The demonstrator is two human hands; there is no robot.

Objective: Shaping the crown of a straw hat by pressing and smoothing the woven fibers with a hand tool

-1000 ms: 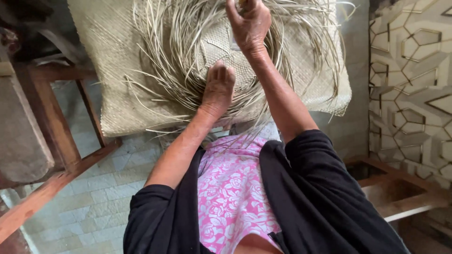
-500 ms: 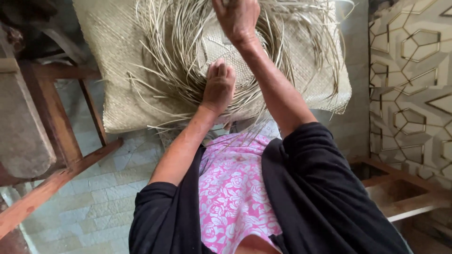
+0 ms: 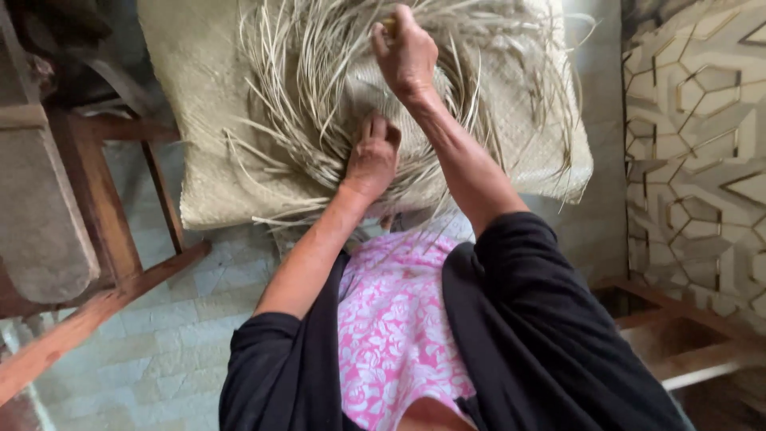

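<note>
Vs half a second back: right hand [image 3: 405, 54] has come slightly down and toward the body, still raised above the work, fist curled around a small tool or strand end, can't tell which. Left hand [image 3: 372, 156] is unchanged, fingers bent and pressed into the loose straw strips [image 3: 303, 104] at the near edge of the half-woven piece [image 3: 415, 128]. That piece lies on one woven mat [image 3: 199, 96] just ahead of the lap. Count: two hands, one mat, one wooden bench frame [image 3: 120, 231] left; strips too many to count.
</note>
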